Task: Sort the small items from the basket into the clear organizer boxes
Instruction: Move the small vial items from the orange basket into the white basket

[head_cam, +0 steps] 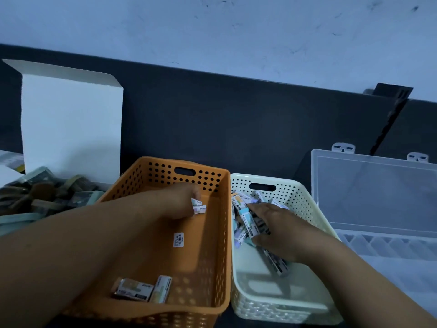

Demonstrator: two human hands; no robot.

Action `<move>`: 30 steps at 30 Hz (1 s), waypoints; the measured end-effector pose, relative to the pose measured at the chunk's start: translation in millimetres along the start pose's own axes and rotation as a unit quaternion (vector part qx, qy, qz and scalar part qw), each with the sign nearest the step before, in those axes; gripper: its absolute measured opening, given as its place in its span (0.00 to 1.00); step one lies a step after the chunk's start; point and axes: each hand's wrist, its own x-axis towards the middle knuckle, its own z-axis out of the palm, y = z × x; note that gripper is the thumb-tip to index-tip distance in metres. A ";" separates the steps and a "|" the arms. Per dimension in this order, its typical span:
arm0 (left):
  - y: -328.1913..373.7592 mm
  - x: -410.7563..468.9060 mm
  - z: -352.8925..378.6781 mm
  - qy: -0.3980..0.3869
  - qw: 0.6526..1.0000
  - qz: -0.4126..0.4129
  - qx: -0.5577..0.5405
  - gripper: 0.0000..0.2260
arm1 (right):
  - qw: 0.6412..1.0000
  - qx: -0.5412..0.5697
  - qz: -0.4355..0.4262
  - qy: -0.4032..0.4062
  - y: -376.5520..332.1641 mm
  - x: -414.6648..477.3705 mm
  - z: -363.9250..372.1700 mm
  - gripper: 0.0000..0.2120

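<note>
Pinching 2 packets (pixel 199 206) in left grip (pixel 179 202), orange basket (pixel 214 268) beneath | clutching packet bundle (pixel 248 221) in right grip (pixel 275 234), gathered for sorting

- Two baskets side by side, mid-frame: orange basket (pixel 220 256), cream basket (pixel 305 204).
- One clear organizer box (pixel 378 192) at the right edge, two latches (pixel 343 147) on its raised lid.
- One white carton (pixel 71 124), upper left.
- Two loose packets (pixel 132 288) on the orange floor, lower centre.
- Two pinched packets (pixel 198 205) in the left hand (pixel 179 202).
- One heap of packets (pixel 246 216) gripped by the right hand (pixel 279 233), too jumbled to count.
- One price sticker (pixel 178 239).
</note>
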 end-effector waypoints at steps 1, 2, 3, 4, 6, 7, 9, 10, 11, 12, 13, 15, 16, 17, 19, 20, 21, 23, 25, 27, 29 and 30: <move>-0.4 -2.0 -2.7 0.004 1.000 0.005 -0.013 0.10 | 1.000 0.002 -0.001 -0.003 0.1 -0.5 -0.5 0.37; 0.5 -5.7 -6.8 0.016 0.999 0.014 -0.028 0.09 | 1.000 0.006 -0.001 -0.005 0.3 -1.1 -1.2 0.37; 2.1 -10.3 -11.9 0.036 0.998 0.025 -0.051 0.09 | 1.000 0.012 0.001 -0.006 0.6 -1.1 -1.9 0.38; 6.1 -16.0 -17.6 0.061 0.994 0.039 -0.081 0.09 | 1.000 0.019 0.006 -0.003 1.7 -2.3 -3.7 0.39; 17.8 -31.8 -30.8 0.109 0.982 0.062 -0.138 0.11 | 0.999 0.036 0.016 0.013 2.6 -3.2 -8.5 0.41; 27.9 -40.1 -36.4 0.126 0.978 0.078 -0.147 0.12 | 0.999 0.044 0.019 0.026 3.7 -5.5 -12.0 0.42; 51.7 -54.6 -42.1 0.136 0.973 0.124 -0.138 0.13 | 0.997 0.052 0.014 0.048 6.2 -12.1 -18.1 0.42; 64.6 -59.6 -41.2 0.132 0.971 0.148 -0.134 0.13 | 0.997 0.050 0.012 0.058 7.8 -16.8 -20.6 0.42; 76.4 -62.1 -37.6 0.125 0.969 0.165 -0.132 0.12 | 0.997 0.047 0.012 0.067 9.7 -22.1 -22.9 0.42; 86.9 -62.5 -32.0 0.114 0.969 0.176 -0.128 0.12 | 0.996 0.043 0.012 0.074 11.7 -27.6 -24.6 0.42; 95.6 -61.1 -25.1 0.101 0.971 0.182 -0.119 0.12 | 0.996 0.041 0.013 0.079 13.5 -32.5 -25.6 0.42; 108.8 -56.4 -9.1 0.079 0.974 0.191 -0.088 0.13 | 0.995 0.039 0.018 0.085 17.1 -43.6 -26.6 0.42; 112.9 -53.3 -1.7 0.069 0.976 0.196 -0.071 0.14 | 0.995 0.036 0.021 0.088 18.9 -49.0 -27.0 0.42; 115.3 -50.5 4.9 0.059 0.977 0.199 -0.055 0.14 | 0.995 0.033 0.025 0.089 20.3 -54.4 -27.5 0.43; 116.5 -48.0 12.9 0.030 0.980 0.193 -0.035 0.17 | 0.995 0.025 0.031 0.093 22.4 -62.9 -27.4 0.42; 115.8 -48.0 14.6 0.017 0.981 0.189 -0.031 0.19 | 0.995 0.021 0.031 0.094 22.2 -65.9 -26.9 0.42; 114.3 -48.9 14.6 0.012 0.982 0.188 -0.027 0.21 | 0.995 0.018 0.030 0.093 21.0 -68.1 -25.9 0.42; 109.8 -53.1 9.1 0.024 0.981 0.190 -0.013 0.21 | 0.995 0.015 0.019 0.097 15.7 -70.0 -24.4 0.40; 100.2 -60.0 -1.7 0.040 0.982 0.184 -0.003 0.20 | 0.994 0.007 -0.003 0.108 5.6 -68.7 -24.8 0.38; 85.9 -71.1 -16.1 0.060 0.983 0.173 0.009 0.19 | 0.992 0.000 -0.030 0.120 -10.7 -64.7 -26.8 0.36; 67.8 -82.6 -30.8 0.081 0.983 0.162 0.026 0.19 | 0.989 -0.012 -0.067 0.134 -31.8 -59.9 -30.4 0.34; 57.1 -87.9 -37.6 0.090 0.984 0.152 0.033 0.20 | 0.986 -0.019 -0.089 0.138 -44.2 -57.0 -31.9 0.33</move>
